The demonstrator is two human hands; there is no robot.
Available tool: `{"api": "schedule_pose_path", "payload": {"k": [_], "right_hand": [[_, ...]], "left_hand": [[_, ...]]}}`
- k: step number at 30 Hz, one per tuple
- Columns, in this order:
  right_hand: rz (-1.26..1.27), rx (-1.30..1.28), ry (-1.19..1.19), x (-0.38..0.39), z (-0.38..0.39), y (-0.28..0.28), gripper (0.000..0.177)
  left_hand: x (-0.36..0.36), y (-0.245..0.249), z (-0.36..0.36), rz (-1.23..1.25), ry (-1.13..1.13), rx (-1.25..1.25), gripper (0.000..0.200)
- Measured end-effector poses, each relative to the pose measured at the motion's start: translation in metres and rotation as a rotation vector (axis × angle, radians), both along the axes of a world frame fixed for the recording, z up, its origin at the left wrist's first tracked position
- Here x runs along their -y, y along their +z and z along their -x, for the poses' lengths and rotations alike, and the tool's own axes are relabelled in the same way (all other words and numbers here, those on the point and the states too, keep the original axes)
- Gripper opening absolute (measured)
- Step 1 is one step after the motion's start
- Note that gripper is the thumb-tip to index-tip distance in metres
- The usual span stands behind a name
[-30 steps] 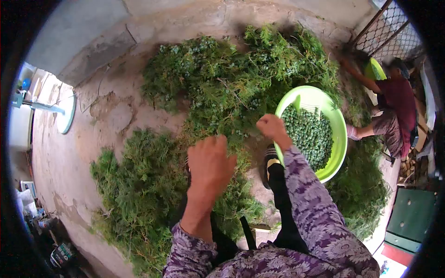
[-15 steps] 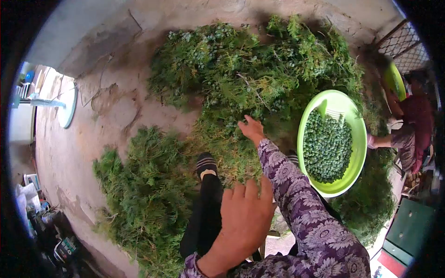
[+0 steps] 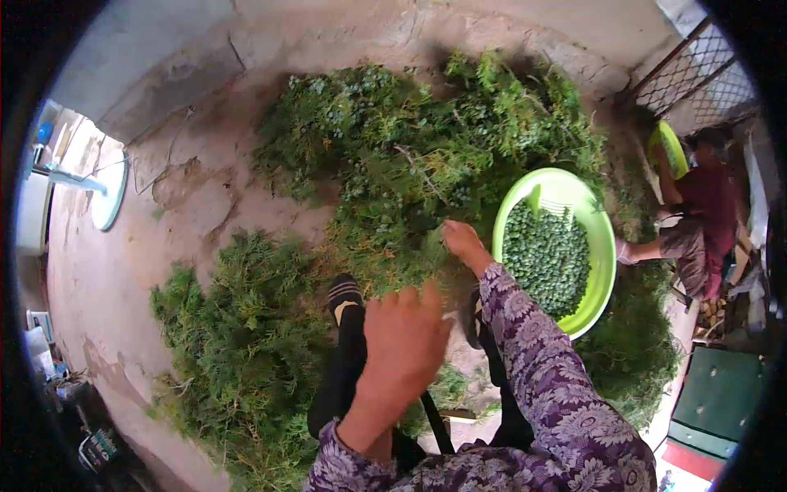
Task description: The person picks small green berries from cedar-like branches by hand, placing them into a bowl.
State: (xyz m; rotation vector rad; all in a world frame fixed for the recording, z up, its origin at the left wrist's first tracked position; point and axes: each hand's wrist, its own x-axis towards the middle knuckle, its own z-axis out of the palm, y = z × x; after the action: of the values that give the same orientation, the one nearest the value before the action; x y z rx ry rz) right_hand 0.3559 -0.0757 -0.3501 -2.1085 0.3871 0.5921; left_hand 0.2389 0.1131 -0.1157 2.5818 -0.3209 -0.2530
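Observation:
My right hand (image 3: 466,244) is closed, its fingertips pinched at the edge of the cut evergreen branches (image 3: 385,172). A small feathery green sprig (image 3: 435,246) shows at those fingers. Nearer to me, my left hand (image 3: 402,344) hangs above my lap with its back to the camera. Its fingers look loosely stretched and a little blurred, and nothing shows in them. Just right of my right hand is a lime-green basin (image 3: 605,271) with slots at its far side. Many small green seed cones (image 3: 545,262) fill much of it.
Another pile of evergreen branches (image 3: 246,344) lies to the left on the concrete floor (image 3: 106,287). At the right a person (image 3: 709,205) sits with a second green basin (image 3: 672,152). A dark green box (image 3: 713,394) stands lower right, and a wall runs behind the branches.
My right hand has gone from spread fingers to a pinch. My left hand has shifted slightly left and up. The whole view has turned a little to the right, showing more of the other person.

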Motion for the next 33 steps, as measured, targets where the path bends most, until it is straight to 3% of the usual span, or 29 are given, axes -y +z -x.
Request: {"api": "schedule_pose_path", "payload": {"k": [2,3,7,9,10,12,13,15,16,20,24,26,27,29,33], "right_hand": [[0.180,0.179,0.259,0.011,-0.001,0.023,0.047],[0.195,0.195,0.259,0.012,0.002,0.043,0.047],[0.207,0.674,0.363,0.002,0.040,0.133,0.042],[0.214,0.934,0.418,-0.012,0.063,0.186,0.041],[0.219,1.015,0.445,-0.021,0.075,0.213,0.041],[0.274,1.050,0.516,-0.035,0.098,0.249,0.042],[0.329,1.073,0.582,-0.042,0.108,0.259,0.043],[0.312,1.066,0.640,-0.054,0.123,0.267,0.041],[0.299,1.049,0.698,-0.057,0.128,0.266,0.040],[0.116,1.025,0.781,-0.063,0.132,0.246,0.035],[-0.070,0.977,0.784,-0.059,0.127,0.235,0.028],[-0.126,0.934,0.537,-0.047,0.121,0.237,0.024],[-0.125,0.932,0.529,-0.040,0.115,0.237,0.024],[-0.401,0.753,0.097,-0.026,0.104,0.235,0.022],[-0.578,0.612,-0.153,-0.018,0.097,0.240,0.022]], "left_hand": [[-0.005,0.003,-0.002,0.049,0.045,0.007,0.033],[-0.007,0.002,-0.003,0.062,0.045,0.024,0.033],[-0.007,-0.007,-0.006,0.152,0.143,0.053,0.041],[-0.001,-0.018,-0.008,0.505,0.296,0.175,0.033],[0.001,-0.012,-0.009,0.508,0.297,0.187,0.033],[0.004,0.000,-0.015,1.103,0.467,-0.266,0.040],[0.003,0.000,-0.018,1.101,0.467,-0.256,0.040],[-0.005,-0.005,-0.026,1.641,0.656,-0.545,0.033],[-0.013,-0.002,-0.027,1.744,0.625,-0.562,0.027],[-0.020,-0.004,-0.031,1.605,0.713,-0.376,0.017],[-0.025,-0.006,-0.034,1.506,0.743,-0.368,0.015],[-0.021,-0.006,-0.036,1.465,0.747,-0.339,0.013],[-0.017,-0.006,-0.036,1.460,0.744,-0.346,0.013],[-0.009,-0.006,-0.035,1.421,0.627,-0.382,0.013],[0.009,-0.006,-0.031,1.301,0.509,-0.404,0.013]]}}
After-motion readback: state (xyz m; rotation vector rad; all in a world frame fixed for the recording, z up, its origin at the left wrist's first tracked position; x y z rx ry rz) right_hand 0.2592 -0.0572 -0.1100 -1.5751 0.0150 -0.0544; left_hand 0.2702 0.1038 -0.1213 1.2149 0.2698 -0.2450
